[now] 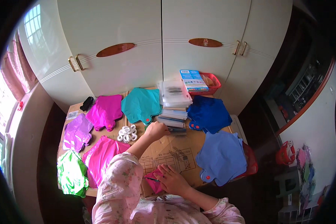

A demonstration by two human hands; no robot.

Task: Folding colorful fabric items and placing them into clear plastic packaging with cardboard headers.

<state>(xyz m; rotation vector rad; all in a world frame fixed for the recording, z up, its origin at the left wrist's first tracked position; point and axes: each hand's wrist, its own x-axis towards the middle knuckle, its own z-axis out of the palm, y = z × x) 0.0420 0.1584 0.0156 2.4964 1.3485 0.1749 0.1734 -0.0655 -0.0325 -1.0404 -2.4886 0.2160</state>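
The left hand [156, 130] reaches forward across the flattened cardboard sheet [171, 151] and closes its fingers on the near end of a stack of clear plastic sleeves [172, 120], though the grip itself is partly hidden behind the knuckles. The right hand [171, 180] lies spread on a small folded pink foil piece [153, 181] at the near edge of the cardboard, pressing it flat with open fingers. Around this cleared middle strip, foil balloons crowd the surface: a teal one [141, 104] just beside the sleeves on the left, a magenta one [105, 111] further left, a purple one [77, 132], a pink one [100, 156] partly under the left sleeve, and a green one [71, 173] at the corner. On the right lie a dark blue balloon [210, 113] and a lighter blue one [222, 156]. A cluster of white rings [127, 133] sits near the left wrist. Behind the sleeves, a red basket [213, 85] holds a printed box [193, 80].
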